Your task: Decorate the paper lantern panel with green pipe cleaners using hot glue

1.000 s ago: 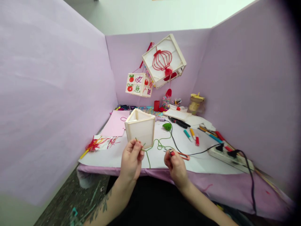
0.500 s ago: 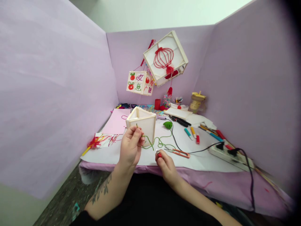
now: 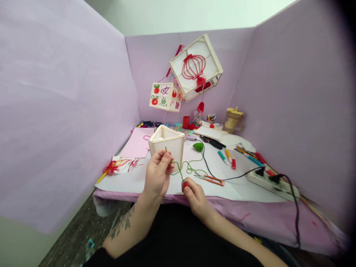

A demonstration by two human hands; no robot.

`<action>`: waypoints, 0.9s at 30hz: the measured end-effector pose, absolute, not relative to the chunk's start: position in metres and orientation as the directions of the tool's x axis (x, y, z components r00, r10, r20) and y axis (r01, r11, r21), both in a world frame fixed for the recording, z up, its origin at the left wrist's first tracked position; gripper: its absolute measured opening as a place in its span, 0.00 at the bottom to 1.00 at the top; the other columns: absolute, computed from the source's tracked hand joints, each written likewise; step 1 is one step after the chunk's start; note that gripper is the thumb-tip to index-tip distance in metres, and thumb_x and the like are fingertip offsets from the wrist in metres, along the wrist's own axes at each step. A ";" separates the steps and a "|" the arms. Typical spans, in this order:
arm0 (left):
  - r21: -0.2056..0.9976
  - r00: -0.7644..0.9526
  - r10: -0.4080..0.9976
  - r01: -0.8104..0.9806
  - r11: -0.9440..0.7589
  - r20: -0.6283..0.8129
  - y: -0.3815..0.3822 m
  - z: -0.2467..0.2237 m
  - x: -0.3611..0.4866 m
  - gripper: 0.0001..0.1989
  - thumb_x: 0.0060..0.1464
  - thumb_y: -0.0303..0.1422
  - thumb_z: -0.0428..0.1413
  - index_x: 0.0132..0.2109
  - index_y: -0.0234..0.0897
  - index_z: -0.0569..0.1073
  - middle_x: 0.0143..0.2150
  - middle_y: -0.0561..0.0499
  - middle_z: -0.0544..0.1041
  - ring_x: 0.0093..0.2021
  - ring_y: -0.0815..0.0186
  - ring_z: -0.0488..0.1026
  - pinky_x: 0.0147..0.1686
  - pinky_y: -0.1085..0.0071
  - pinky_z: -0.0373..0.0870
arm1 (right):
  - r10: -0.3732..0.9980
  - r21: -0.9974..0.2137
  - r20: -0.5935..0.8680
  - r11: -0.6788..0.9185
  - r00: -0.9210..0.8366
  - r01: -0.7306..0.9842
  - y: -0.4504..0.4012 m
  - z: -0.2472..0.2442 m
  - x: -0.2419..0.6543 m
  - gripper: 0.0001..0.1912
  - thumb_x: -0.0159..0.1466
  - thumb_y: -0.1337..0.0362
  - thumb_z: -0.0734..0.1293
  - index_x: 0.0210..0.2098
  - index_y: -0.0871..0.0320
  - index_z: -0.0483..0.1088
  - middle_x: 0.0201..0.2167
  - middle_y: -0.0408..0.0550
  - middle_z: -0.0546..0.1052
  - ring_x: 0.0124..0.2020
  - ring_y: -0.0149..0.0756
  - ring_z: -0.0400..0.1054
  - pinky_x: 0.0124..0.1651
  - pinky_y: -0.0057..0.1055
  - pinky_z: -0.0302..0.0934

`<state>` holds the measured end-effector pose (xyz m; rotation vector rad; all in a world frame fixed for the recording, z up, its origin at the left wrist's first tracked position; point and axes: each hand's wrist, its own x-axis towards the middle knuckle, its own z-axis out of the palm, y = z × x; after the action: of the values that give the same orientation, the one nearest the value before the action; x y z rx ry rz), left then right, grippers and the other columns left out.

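My left hand (image 3: 160, 168) pinches a green string (image 3: 179, 168), with a short tip sticking up above the thumb. Below the pinch, the other end of the string hangs down to the metal top of a red lighter (image 3: 185, 183). That lighter is gripped in my right hand (image 3: 196, 195), thumb on its top; no flame can be made out. Just behind my left hand stands a triangular frame of wooden sticks and white paper (image 3: 178, 145). From a green ball of yarn (image 3: 198, 147), a loose green strand curls over the white table covering.
Orange-handled thread snips (image 3: 213, 180) lie right of the lighter. Markers (image 3: 228, 156), black pliers (image 3: 214, 142) and a power strip (image 3: 274, 185) with cables are on the right. Red yarn scraps (image 3: 112, 168) lie left. Paper lanterns (image 3: 196, 68) hang at the back.
My left hand has shifted slightly right with the string. The lighter in my right hand has moved a little left, and its top now meets the string's hanging end.
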<state>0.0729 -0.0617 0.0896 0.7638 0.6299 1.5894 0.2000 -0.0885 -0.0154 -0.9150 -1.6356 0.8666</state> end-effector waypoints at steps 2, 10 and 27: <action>0.757 -0.078 0.989 -0.637 -0.146 0.126 -0.062 0.090 0.073 0.18 0.40 0.35 0.69 0.34 0.34 0.71 0.28 0.56 0.71 0.24 0.79 0.67 0.23 0.84 0.65 | 0.888 -0.882 0.418 0.447 -0.192 0.147 -0.089 -0.015 0.200 0.20 0.68 0.48 0.54 0.27 0.55 0.56 0.22 0.40 0.59 0.24 0.31 0.54 0.29 0.30 0.51; 0.749 -0.094 0.990 -0.647 -0.142 0.107 -0.060 0.090 0.074 0.19 0.37 0.35 0.71 0.33 0.34 0.71 0.28 0.56 0.71 0.25 0.78 0.67 0.23 0.84 0.65 | 0.875 -0.876 0.441 0.467 -0.198 0.115 -0.093 -0.013 0.201 0.20 0.68 0.48 0.54 0.27 0.55 0.57 0.23 0.40 0.58 0.24 0.31 0.53 0.29 0.30 0.50; 0.846 -0.067 0.986 0.524 -0.095 0.151 -0.030 0.150 -0.069 0.07 0.52 0.34 0.60 0.37 0.35 0.77 0.26 0.50 0.74 0.27 0.68 0.68 0.32 0.70 0.66 | 0.860 -0.855 0.511 0.508 -0.006 -0.102 -0.094 -0.048 0.222 0.19 0.67 0.48 0.58 0.29 0.56 0.64 0.24 0.45 0.62 0.26 0.36 0.57 0.27 0.32 0.54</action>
<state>-0.0693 -0.0295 0.1498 1.6575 1.6272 1.0778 0.2224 -0.0943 -0.0482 -0.7254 -1.3690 0.8746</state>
